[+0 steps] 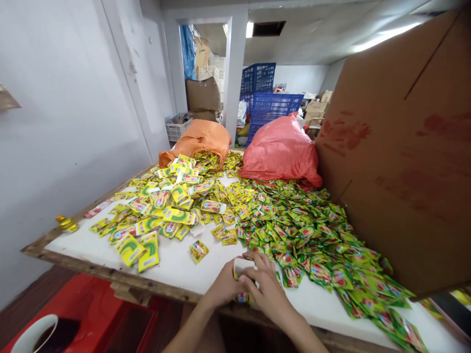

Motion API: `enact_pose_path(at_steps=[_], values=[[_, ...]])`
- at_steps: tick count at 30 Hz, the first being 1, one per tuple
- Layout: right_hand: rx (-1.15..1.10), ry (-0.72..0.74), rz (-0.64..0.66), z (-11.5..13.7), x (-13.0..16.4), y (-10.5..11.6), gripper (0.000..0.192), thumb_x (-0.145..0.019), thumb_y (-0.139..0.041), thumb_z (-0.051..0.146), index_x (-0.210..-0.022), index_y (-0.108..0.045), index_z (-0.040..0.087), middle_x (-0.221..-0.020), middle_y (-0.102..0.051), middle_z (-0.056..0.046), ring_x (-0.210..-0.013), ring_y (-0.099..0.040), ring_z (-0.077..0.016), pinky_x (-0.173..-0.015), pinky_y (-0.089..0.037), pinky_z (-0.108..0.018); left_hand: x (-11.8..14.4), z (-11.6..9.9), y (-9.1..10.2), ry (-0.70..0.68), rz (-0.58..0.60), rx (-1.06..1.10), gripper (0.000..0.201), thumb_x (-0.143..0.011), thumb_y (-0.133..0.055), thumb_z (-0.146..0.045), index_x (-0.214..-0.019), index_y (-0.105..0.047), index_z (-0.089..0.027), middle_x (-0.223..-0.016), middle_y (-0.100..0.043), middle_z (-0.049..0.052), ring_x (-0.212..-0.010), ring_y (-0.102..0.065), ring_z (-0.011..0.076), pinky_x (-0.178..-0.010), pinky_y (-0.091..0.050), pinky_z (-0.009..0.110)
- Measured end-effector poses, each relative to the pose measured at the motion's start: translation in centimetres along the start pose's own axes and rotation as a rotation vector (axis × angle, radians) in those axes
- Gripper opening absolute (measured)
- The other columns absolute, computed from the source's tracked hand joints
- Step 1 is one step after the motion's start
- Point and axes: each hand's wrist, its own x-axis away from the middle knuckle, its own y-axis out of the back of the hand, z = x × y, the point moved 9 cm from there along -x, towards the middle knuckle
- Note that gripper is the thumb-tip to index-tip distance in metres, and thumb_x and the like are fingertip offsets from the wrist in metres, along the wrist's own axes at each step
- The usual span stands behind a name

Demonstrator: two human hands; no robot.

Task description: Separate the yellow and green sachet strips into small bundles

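Both hands meet at the table's near edge (110, 274): left hand (222, 289) and right hand (267, 289) are curled shut around a small stack of sachets (243, 267). Just right of them, the loose sachet heap (312, 240) reaches that edge, so I judge a careless sweep of the right wrist could knock packets off, or the pinched stack could fan apart.

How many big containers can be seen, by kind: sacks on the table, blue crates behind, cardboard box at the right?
Sacks: 2, the orange sack and the red sack
Blue crates: 2
Large cardboard box: 1
Total: 5
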Motion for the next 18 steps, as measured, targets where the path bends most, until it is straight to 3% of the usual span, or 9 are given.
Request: enact_pose_path(at_steps=[3,7,10,13,16,18], values=[[-0.223,-0.113,-0.097,-2.1,1.0,-0.1,0.019,-0.082,-0.049,0.030,-0.099,-0.054,0.023,-0.103,-0.055,-0.006,-0.099,-0.049,-0.0222,-0.084,-0.038,-0.036,0.4,0.3,0.7,0.013,-0.056,0.040,0.054,-0.060,-0.070,-0.020,-0.106,-0.041,-0.019,-0.082,-0.059,0.000,-0.074,-0.055,0.0143,-0.066,-0.042,0.023],[-0.464,-0.245,-0.215,-4.9,2.5,-1.3,0.019,-0.083,-0.047,0.034,-0.097,-0.046,0.020,-0.084,-0.057,-0.003,-0.081,-0.055,-0.0180,-0.074,-0.044,-0.028,1.2,1.2,1.5,0.044,-0.128,0.054,0.064,-0.063,-0.068,-0.018,-0.111,-0.026,-0.025,-0.083,-0.057,-0.002,-0.071,-0.058,0.0129,-0.065,-0.044,0.023],[-0.490,-0.277,-0.256,-5.4,2.7,-1.6,0.021,-0.083,-0.048,0.035,-0.096,-0.049,0.019,-0.085,-0.058,-0.004,-0.081,-0.056,-0.0181,-0.074,-0.044,-0.028,1.8,0.8,2.7,-0.013,-0.208,-0.046,0.047,-0.070,-0.062,-0.022,-0.107,-0.034,-0.025,-0.085,-0.056,-0.002,-0.075,-0.058,0.0135,-0.067,-0.044,0.024],[-0.439,-0.226,-0.193,-4.6,1.8,-1.5,0.019,-0.084,-0.046,0.034,-0.089,-0.056,0.018,-0.083,-0.060,-0.004,-0.079,-0.056,-0.0182,-0.073,-0.043,-0.028,1.9,0.6,2.6,0.010,-0.137,-0.186,0.017,-0.075,-0.057,-0.028,-0.088,-0.050,-0.018,-0.071,-0.057,-0.002,-0.069,-0.057,0.0141,-0.063,-0.043,0.023],[-0.379,-0.144,-0.155,-3.6,0.9,-1.0,0.021,-0.085,-0.045,0.032,-0.080,-0.060,0.018,-0.082,-0.061,-0.004,-0.080,-0.056,-0.0186,-0.075,-0.043,-0.029,1.6,-0.2,2.8,-0.031,-0.150,-0.263,0.014,-0.075,-0.057,-0.030,-0.077,-0.056,-0.016,-0.073,-0.059,0.001,-0.073,-0.057,0.0159,-0.067,-0.044,0.024],[-0.384,-0.154,-0.195,-3.8,0.7,-0.7,0.020,-0.084,-0.046,0.032,-0.092,-0.059,0.019,-0.083,-0.061,-0.004,-0.079,-0.056,-0.0179,-0.075,-0.044,-0.028,1.5,-0.9,3.1,-0.092,-0.195,-0.216,0.018,-0.075,-0.058,-0.027,-0.090,-0.056,-0.018,-0.085,-0.061,0.003,-0.082,-0.058,0.0171,-0.076,-0.044,0.027]])
